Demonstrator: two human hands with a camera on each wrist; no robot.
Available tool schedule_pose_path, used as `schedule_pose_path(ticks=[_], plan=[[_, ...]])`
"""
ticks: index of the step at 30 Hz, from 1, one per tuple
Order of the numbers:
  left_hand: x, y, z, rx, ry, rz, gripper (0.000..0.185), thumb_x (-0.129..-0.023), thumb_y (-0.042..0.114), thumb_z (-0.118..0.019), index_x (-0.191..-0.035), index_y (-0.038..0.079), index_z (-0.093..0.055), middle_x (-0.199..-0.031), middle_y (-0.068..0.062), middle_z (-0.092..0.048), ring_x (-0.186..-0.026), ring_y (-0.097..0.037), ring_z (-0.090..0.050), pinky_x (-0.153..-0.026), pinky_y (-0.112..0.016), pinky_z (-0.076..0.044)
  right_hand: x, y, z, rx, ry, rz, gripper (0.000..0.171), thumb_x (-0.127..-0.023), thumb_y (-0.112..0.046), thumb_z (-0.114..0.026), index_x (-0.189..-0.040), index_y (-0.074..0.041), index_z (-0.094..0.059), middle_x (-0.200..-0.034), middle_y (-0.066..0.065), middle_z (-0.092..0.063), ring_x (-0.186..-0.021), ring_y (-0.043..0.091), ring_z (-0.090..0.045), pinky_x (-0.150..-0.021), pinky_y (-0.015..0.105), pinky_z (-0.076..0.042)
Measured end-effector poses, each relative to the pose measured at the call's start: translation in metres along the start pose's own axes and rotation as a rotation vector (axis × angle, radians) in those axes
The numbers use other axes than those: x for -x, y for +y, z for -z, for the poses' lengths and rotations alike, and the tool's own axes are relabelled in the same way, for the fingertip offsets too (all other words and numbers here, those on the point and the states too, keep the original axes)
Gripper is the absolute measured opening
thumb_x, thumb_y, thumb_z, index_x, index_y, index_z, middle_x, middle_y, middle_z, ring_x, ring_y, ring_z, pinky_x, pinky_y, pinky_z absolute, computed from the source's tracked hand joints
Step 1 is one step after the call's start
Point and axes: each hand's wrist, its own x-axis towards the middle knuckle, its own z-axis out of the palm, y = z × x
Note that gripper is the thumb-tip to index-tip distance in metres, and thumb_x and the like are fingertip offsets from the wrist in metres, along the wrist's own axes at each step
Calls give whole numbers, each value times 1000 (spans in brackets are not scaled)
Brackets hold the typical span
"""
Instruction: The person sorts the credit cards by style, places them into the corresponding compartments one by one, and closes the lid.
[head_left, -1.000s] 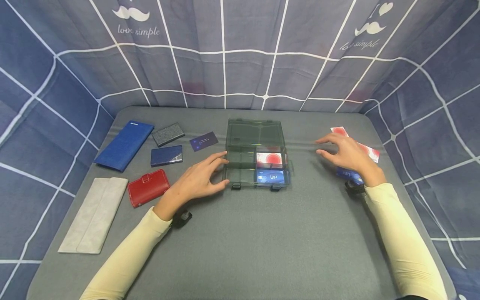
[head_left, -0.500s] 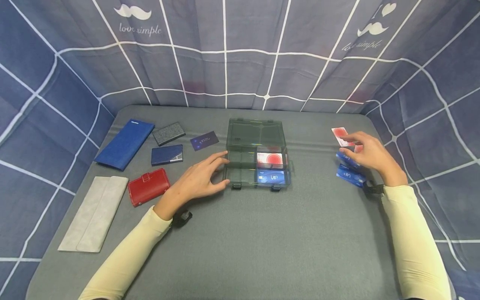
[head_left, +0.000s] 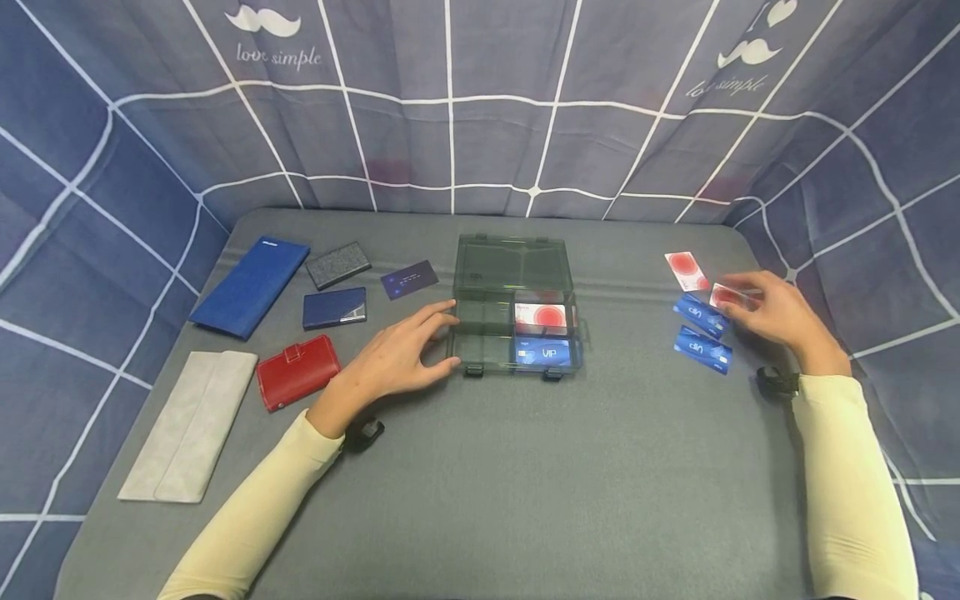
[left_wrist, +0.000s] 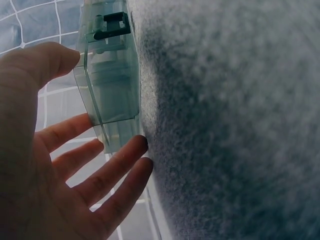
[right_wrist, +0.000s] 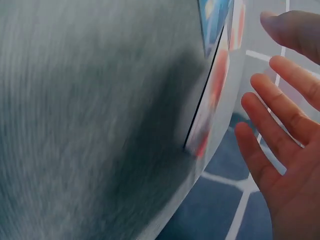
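The checked cloth backdrop (head_left: 525, 100) carries the words "love simple" under a white moustache sign (head_left: 264, 18) at upper left, and the same words, partly lost in a fold, under a second moustache sign with a heart (head_left: 753, 46) at upper right. "VIP" stands in white on the blue card (head_left: 542, 353) in the front right compartment of the clear box (head_left: 480, 333); the print on the other cards and wallets is too small to read
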Motion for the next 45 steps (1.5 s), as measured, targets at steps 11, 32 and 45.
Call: schedule_pose_path(ticks=[11, 32, 45], plan=[[1, -1, -2, 7, 13, -13, 62, -97, 46, -74, -149, 13, -62, -169, -2, -43, -126, -26, -63, -91, -52, -58, 6, 18, 3, 48, -18, 5, 56, -93, -18, -81, -137, 12, -63, -127, 37, -65, -111, 51, -63, -90, 45, -44], [0, -1, -2, 13, 17, -14, 63, -97, 47, -74, -149, 14, -61, -169, -2, -43, -130, -28, -62, -94, -54, -57, 9, 37, 3, 110, -19, 72, 51, -90, -14, -79, -130, 14, -65, -111, 32, -69, -100, 42, -59, -84, 45, -40], [0, -4, -1, 16, 2, -19, 65, -98, 47, -75, -151, 14, -59, -170, -1, -41, -132, -29, -63, -96, -56, -57, 12, 28, 7, 163, -71, -66, 56, -93, -28, -78, -134, 7, -66, -109, 27, -67, -101, 41, -58, -82, 58, -44]])
